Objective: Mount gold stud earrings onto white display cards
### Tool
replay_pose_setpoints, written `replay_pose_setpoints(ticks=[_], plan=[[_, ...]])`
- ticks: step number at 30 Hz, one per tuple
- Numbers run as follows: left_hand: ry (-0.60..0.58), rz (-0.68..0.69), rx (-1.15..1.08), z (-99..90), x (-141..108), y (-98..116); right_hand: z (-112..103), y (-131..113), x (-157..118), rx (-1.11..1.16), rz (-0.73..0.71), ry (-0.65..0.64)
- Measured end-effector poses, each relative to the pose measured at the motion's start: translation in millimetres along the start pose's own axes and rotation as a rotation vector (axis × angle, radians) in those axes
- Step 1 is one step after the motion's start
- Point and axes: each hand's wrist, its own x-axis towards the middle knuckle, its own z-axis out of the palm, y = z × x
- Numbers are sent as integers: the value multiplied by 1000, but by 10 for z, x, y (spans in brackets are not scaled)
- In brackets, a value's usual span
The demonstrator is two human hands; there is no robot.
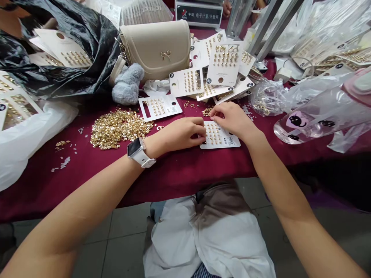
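My left hand (182,134), with a white smartwatch (136,151) on its wrist, pinches the left edge of a white earring card (216,136) lying on the maroon tablecloth (139,181). My right hand (233,119) has its fingertips at the card's top edge, among rows of gold studs. Whether either hand also holds a single stud is hidden by the fingers. A large heap of loose gold earrings (117,128) lies to the left of my left hand. A smaller gold cluster (207,112) sits just above the card, and further filled cards (223,63) lie in an overlapping pile behind it.
A beige handbag (156,49) and grey plush charm (128,84) stand behind the heap, beside a black plastic bag (68,58). A white bag (20,139) lies at left. A clear bottle with cat stickers (321,112) and plastic bags lie at right. White cloth (203,235) hangs below the table edge.
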Motion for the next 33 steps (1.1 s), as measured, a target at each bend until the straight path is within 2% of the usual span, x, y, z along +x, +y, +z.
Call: replay_pose_setpoints(ticks=[8, 16, 21, 23, 27, 30, 33], plan=[[3, 3, 9, -2, 4, -3, 21, 22, 4, -6, 16, 18], [0, 27, 13, 9, -7, -6, 104, 100, -14, -32, -65, 121], [-17, 24, 32, 18, -9, -16, 90, 63, -28, -16, -77, 155], [-11, 33, 48, 25, -7, -26, 56, 19, -42, 58, -36, 203], [-7, 33, 98, 33, -4, -31, -43, -79, -117, 370, 67, 300], [7, 38, 157, 39, -6, -11, -94, -146, -255, 563, 80, 371], [49, 53, 253, 52, -9, 21, -74, -215, -449, 698, 104, 365]])
